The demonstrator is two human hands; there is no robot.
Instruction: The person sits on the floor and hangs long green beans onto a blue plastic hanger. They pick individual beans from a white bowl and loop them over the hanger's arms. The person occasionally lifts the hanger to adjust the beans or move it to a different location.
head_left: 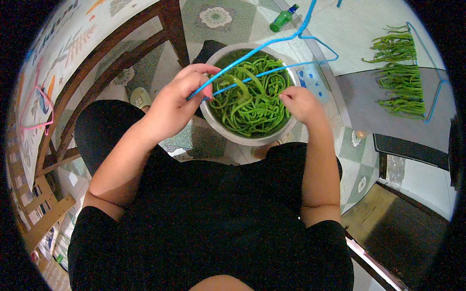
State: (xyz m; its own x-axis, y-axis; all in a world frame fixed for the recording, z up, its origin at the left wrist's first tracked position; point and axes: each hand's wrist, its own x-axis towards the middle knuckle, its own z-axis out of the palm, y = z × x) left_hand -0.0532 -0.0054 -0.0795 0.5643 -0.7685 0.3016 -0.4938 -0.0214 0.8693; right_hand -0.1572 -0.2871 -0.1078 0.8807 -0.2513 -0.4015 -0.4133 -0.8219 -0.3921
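Note:
My left hand (175, 102) is closed round one corner of a blue clothes hanger (257, 47), which slants up to the right over a metal basin (252, 140). Inside the basin lies a tangled heap of limp green long beans (255, 114). A thicker, paler green strand (240, 87) shows below the hanger's bottom bar, close to my left fingers. Above the basin's right rim, my right hand (303, 104) is closed in a pinch; whatever its fingertips hold is too small to make out. At the right, many cut beans (400, 87) hang in a row along a second blue hanger (428, 51).
The basin stands between my knees. A dark wooden chair frame (172, 29) is at the left, with a pink hanger (44, 102) beyond it. A green bottle (284, 18) lies past the basin. A grey surface (364, 89) is behind the hanging beans.

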